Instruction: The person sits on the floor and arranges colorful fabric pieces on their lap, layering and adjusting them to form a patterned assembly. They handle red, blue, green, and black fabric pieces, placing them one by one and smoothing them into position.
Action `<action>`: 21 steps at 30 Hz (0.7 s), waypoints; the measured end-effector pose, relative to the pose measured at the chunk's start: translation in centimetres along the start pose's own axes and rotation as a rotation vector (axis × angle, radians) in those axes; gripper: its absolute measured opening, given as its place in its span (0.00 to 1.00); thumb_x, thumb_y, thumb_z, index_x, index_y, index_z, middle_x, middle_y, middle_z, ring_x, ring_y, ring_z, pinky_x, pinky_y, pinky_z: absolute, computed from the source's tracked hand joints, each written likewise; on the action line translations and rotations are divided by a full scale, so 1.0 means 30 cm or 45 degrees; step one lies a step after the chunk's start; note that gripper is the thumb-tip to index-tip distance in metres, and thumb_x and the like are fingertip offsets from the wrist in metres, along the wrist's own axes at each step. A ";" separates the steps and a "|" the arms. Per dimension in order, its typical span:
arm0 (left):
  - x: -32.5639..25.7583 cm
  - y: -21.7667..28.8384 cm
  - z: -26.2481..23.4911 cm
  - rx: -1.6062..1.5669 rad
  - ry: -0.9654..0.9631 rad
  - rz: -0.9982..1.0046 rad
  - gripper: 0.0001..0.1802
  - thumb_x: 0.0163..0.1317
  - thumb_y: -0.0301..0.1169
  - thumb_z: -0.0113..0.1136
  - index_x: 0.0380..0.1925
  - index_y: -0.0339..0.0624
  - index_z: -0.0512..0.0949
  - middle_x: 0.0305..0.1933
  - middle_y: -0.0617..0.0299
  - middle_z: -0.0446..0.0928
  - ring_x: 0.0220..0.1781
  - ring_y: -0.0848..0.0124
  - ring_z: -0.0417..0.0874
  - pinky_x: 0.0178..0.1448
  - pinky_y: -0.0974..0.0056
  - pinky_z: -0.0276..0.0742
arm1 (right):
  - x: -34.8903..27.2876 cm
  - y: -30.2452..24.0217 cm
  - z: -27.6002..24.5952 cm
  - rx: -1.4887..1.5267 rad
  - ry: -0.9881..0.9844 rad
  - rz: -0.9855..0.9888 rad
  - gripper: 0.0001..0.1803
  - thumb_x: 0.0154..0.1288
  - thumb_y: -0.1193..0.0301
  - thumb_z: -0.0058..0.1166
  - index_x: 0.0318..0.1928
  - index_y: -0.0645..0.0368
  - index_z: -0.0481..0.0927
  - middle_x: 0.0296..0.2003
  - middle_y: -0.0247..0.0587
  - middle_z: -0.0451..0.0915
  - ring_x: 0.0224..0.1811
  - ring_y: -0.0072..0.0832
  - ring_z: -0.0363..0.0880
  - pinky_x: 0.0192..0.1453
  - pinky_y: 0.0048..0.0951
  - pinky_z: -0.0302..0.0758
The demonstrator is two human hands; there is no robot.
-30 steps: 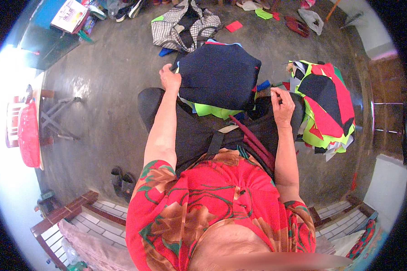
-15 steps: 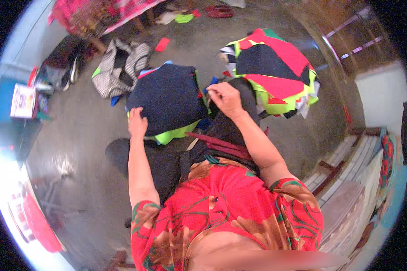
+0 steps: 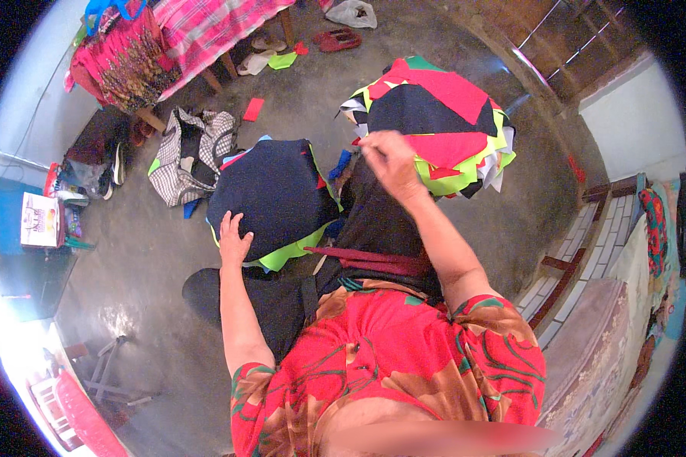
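My left hand (image 3: 235, 239) rests on the near left edge of a navy cloth piece (image 3: 270, 194), fingers spread and laid over its rim. That piece tops a pile beside my legs; lime-green cloth (image 3: 293, 250) sticks out beneath it. My right hand (image 3: 392, 164) is raised over my knee, at the near left side of a second pile. Its fingers are bent together; whatever they hold, if anything, is too small to make out. Red cloth (image 3: 450, 95), black cloth (image 3: 400, 110) and lime-green cloth lie layered on that second pile.
A checked cloth bundle (image 3: 187, 164) lies left of the navy pile, with a small red scrap (image 3: 254, 109) beyond it. Red shoes (image 3: 337, 40) sit far back by a table with a pink checked cover (image 3: 213, 34). A slatted wooden bench (image 3: 579, 251) stands at the right.
My right hand has moved away from the navy pile, closer to the red-topped pile. My left hand stays on the navy cloth's edge. The whole view has shifted slightly.
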State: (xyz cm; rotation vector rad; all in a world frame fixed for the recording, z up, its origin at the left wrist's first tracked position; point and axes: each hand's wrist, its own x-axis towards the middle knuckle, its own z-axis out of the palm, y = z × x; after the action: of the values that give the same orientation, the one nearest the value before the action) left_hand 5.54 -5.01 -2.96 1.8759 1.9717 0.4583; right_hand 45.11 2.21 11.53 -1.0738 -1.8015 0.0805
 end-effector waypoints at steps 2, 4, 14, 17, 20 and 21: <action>-0.004 0.010 -0.008 -0.015 -0.004 -0.019 0.35 0.45 0.30 0.66 0.57 0.51 0.67 0.69 0.53 0.54 0.70 0.54 0.55 0.71 0.57 0.55 | 0.072 0.086 -0.083 -0.272 0.083 0.003 0.08 0.53 0.72 0.58 0.36 0.55 0.80 0.36 0.39 0.81 0.43 0.37 0.78 0.50 0.37 0.71; -0.006 0.000 0.002 0.000 0.047 0.009 0.33 0.46 0.30 0.65 0.56 0.51 0.68 0.69 0.56 0.55 0.69 0.55 0.57 0.68 0.55 0.58 | 0.133 0.169 -0.183 -0.486 0.144 0.045 0.13 0.54 0.71 0.57 0.42 0.55 0.78 0.42 0.41 0.79 0.48 0.38 0.75 0.54 0.38 0.69; 0.000 -0.005 0.014 0.022 0.076 0.011 0.32 0.45 0.29 0.66 0.55 0.52 0.69 0.67 0.57 0.57 0.68 0.56 0.59 0.66 0.54 0.62 | 0.069 0.540 -0.330 -0.977 -0.125 0.359 0.13 0.55 0.63 0.58 0.41 0.48 0.77 0.40 0.35 0.79 0.44 0.38 0.77 0.44 0.42 0.72; -0.001 -0.004 0.011 0.007 0.072 -0.005 0.32 0.46 0.29 0.66 0.54 0.51 0.69 0.67 0.57 0.57 0.68 0.56 0.59 0.66 0.54 0.62 | 0.074 0.549 -0.321 -1.082 -0.102 0.377 0.10 0.58 0.64 0.55 0.40 0.49 0.77 0.38 0.36 0.79 0.42 0.39 0.78 0.42 0.41 0.73; -0.001 -0.015 0.018 0.001 0.088 0.022 0.32 0.46 0.29 0.66 0.54 0.52 0.69 0.68 0.57 0.56 0.68 0.56 0.59 0.66 0.54 0.62 | 0.094 0.524 -0.305 -0.989 0.066 0.477 0.08 0.61 0.64 0.53 0.39 0.50 0.76 0.38 0.37 0.80 0.41 0.42 0.78 0.40 0.41 0.73; 0.000 -0.019 0.020 -0.005 0.089 0.020 0.32 0.46 0.29 0.65 0.54 0.52 0.69 0.68 0.57 0.56 0.68 0.56 0.59 0.66 0.53 0.62 | 0.110 0.489 -0.306 -0.833 0.184 0.571 0.08 0.62 0.64 0.52 0.38 0.51 0.76 0.38 0.38 0.80 0.40 0.44 0.78 0.40 0.41 0.73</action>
State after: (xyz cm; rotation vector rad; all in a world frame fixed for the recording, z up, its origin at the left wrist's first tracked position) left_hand 5.33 -5.04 -3.74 1.8985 1.9999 0.5385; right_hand 61.02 9.76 11.27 -1.8837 -1.4509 -0.3319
